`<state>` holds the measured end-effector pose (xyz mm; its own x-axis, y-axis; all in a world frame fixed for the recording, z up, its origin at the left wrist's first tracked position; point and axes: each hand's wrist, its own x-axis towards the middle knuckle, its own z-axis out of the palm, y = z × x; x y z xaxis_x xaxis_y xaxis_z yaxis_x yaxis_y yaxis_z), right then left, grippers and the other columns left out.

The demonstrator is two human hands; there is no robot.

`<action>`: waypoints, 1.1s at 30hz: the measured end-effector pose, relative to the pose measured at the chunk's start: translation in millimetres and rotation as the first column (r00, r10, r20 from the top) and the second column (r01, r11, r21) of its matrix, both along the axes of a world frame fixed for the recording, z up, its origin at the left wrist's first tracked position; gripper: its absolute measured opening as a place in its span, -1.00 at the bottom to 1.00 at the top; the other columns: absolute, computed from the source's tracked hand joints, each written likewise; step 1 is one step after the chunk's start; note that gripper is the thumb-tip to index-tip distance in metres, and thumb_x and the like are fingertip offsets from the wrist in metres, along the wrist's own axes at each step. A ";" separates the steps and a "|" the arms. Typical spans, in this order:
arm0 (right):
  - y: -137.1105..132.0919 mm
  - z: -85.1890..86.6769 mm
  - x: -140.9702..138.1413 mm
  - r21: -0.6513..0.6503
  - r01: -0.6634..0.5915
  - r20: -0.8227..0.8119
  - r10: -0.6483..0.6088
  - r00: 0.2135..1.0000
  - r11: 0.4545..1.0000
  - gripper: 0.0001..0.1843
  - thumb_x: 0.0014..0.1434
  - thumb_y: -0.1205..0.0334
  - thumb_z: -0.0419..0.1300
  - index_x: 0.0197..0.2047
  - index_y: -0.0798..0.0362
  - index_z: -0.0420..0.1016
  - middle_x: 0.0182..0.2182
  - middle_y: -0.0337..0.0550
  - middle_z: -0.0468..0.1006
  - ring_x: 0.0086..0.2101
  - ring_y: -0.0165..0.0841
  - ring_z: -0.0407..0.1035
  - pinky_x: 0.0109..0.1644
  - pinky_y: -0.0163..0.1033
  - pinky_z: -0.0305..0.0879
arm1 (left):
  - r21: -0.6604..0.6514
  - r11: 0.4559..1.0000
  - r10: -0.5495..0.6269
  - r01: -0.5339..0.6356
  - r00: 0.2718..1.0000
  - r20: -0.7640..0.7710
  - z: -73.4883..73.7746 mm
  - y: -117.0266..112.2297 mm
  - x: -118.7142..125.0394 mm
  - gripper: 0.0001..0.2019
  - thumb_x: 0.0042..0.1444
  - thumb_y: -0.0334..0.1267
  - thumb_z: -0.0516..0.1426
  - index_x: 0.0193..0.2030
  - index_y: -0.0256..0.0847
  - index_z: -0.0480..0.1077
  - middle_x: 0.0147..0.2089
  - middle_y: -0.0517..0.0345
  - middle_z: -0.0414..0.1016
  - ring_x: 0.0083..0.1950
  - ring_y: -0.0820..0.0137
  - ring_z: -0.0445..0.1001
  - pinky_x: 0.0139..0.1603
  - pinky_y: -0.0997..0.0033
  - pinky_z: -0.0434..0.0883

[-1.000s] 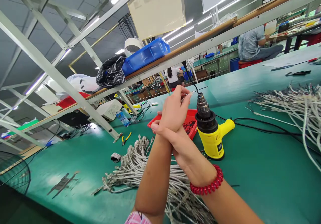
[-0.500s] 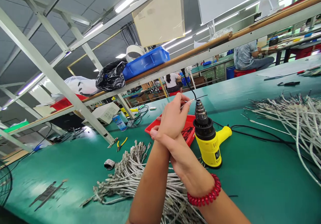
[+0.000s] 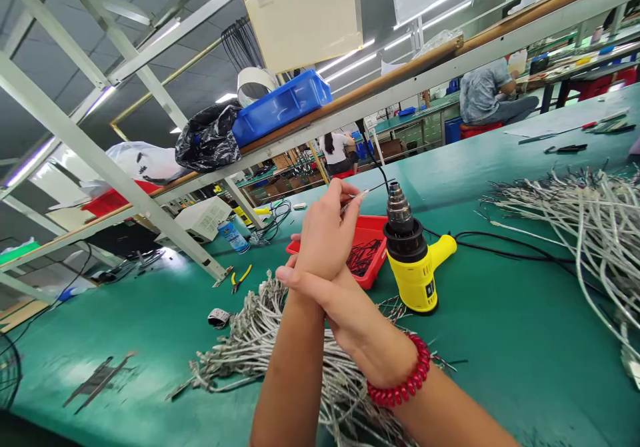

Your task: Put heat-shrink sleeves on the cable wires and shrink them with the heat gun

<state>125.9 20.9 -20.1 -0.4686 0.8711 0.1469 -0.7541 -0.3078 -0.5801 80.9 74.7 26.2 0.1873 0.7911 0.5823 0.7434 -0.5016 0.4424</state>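
My left hand is raised and pinches a thin grey wire, whose tip points at the metal nozzle of a yellow heat gun. The gun stands upright on the green table, nozzle up, just right of the hand. My right hand, with a red bead bracelet on its wrist, is wrapped round my left wrist from below. Under both arms lies a heap of grey cables with connectors.
A red tray of small dark pieces sits behind the gun, whose black cord runs right. Another pile of grey cables lies at the right. Yellow-handled pliers lie near a shelf post. A blue bin sits on the shelf. People sit at far benches.
The view has shifted a little. My left hand has drawn the wire tip slightly left, away from the nozzle. My right hand keeps its hold on the left wrist.
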 end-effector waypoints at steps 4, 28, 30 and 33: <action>-0.7 -1.1 -0.5 0.036 -0.021 -0.003 0.021 1.000 0.999 -0.24 -0.24 0.17 0.51 0.07 0.00 0.40 -0.30 -0.23 0.51 -0.19 -0.30 0.41 -0.05 -0.21 0.32 | 0.031 0.999 0.045 -0.043 0.997 -0.060 1.5 -3.5 -1.7 -0.94 0.28 -0.28 0.03 -0.17 -0.17 0.30 -0.20 0.15 0.51 -0.29 0.38 0.46 -0.32 0.37 0.28; 12.3 -0.2 10.9 -0.022 0.015 0.021 -0.014 1.000 1.000 -0.22 -0.25 0.18 0.51 0.09 0.03 0.41 -0.20 -0.19 0.54 -0.22 -0.35 0.40 -0.12 -0.28 0.33 | 0.050 0.998 0.053 -0.048 0.992 -0.113 -1.4 10.3 12.9 -0.96 0.29 -0.30 0.03 -0.17 -0.18 0.28 -0.17 0.10 0.52 -0.15 0.27 0.50 -0.14 0.27 0.34; 13.7 0.3 12.7 -0.033 0.033 0.025 -0.032 0.999 0.999 -0.22 -0.25 0.18 0.50 0.09 0.04 0.41 -0.21 -0.19 0.53 -0.24 -0.36 0.40 -0.14 -0.30 0.33 | 0.049 0.998 0.043 -0.037 0.992 -0.118 -1.6 12.4 15.6 -0.97 0.29 -0.32 0.03 -0.18 -0.18 0.28 -0.17 0.09 0.52 -0.15 0.28 0.50 -0.13 0.27 0.33; 15.7 0.5 15.4 -0.046 0.053 0.006 -0.052 0.999 0.998 -0.23 -0.26 0.19 0.51 0.07 0.05 0.42 -0.21 -0.19 0.53 -0.24 -0.37 0.40 -0.15 -0.31 0.34 | 0.044 0.998 0.047 -0.041 0.989 -0.138 -0.8 15.6 20.4 -0.98 0.28 -0.33 0.03 -0.18 -0.18 0.27 -0.16 0.09 0.52 -0.17 0.28 0.49 -0.18 0.28 0.31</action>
<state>141.2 36.6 -19.5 -0.4228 0.9003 0.1033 -0.7669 -0.2947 -0.5700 101.3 90.3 25.5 0.2343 0.7761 0.5854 0.8181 -0.4827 0.3125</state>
